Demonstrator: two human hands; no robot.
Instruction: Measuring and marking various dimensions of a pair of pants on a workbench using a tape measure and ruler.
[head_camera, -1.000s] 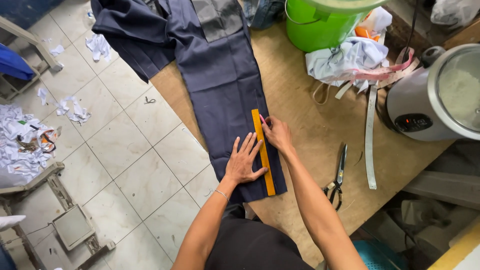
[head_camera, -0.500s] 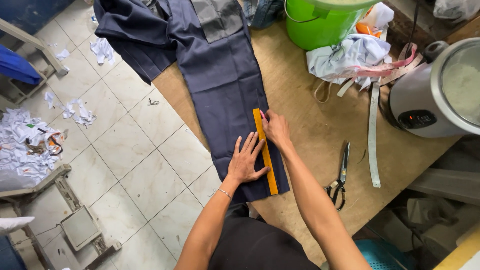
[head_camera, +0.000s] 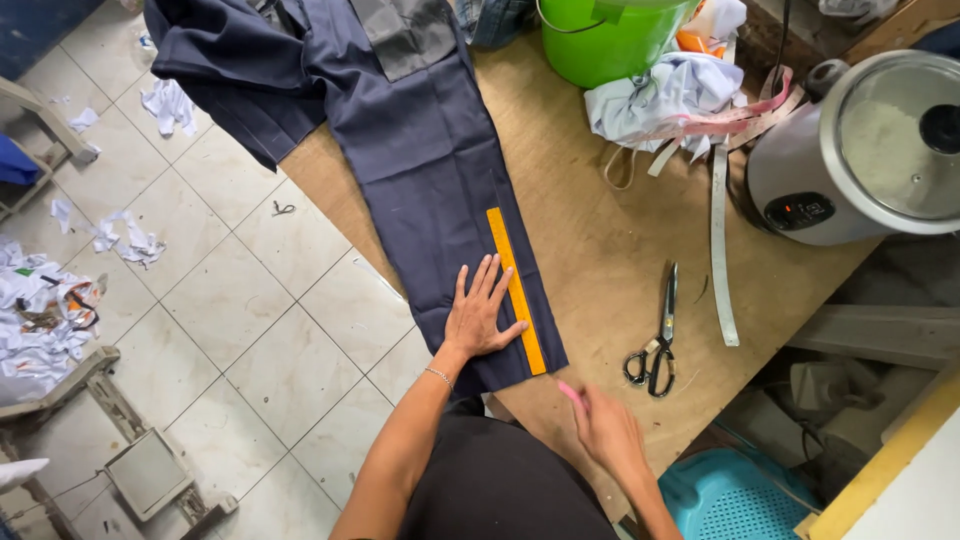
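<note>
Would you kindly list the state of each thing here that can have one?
Left hand: open, flat on the cloth.
Right hand: closed on a pink chalk.
Navy trousers: laid flat, top hanging off the table.
Yellow ruler: lying along the trouser leg.
Scissors: shut, lying free.
Rice cooker: lid on.
</note>
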